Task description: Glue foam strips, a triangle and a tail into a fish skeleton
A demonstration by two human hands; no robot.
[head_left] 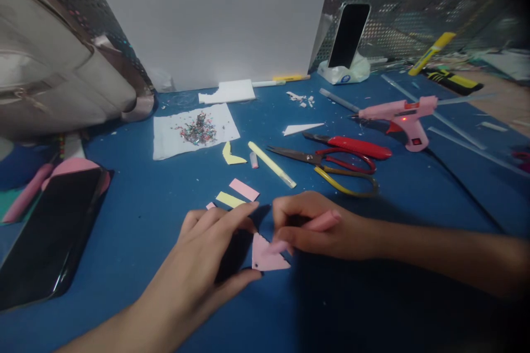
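Two hands are meeting over a small pink triangle of what looks like thin, matte foam or card, which is lying flat on the blue surface just in front of us. Our right hand is curling in from the right, its grip closed around a short, smooth pink pen. The pen's tip is resting on the triangle's upper part. Our left hand is lying palm-down beside it, grip open and holding nothing. Its fingers are stretching over the triangle's left edge and its thumb is lying along the lower left corner.

Just beyond the fingers, a pink strip and a yellow strip are lying side by side, both flat rectangles. Further back we are seeing a slim yellow stick and a curved yellow scrap. A white sheet is there too, carrying a glittery heap. To the right, red-handled scissors are overlapping a yellow-handled pair. Behind them a glossy pink glue gun is standing on its prop.

A dark phone is leaning in a white stand, whose small blue label is too tiny for us to read. Another phone, with a black, shiny screen, is lying at far left.
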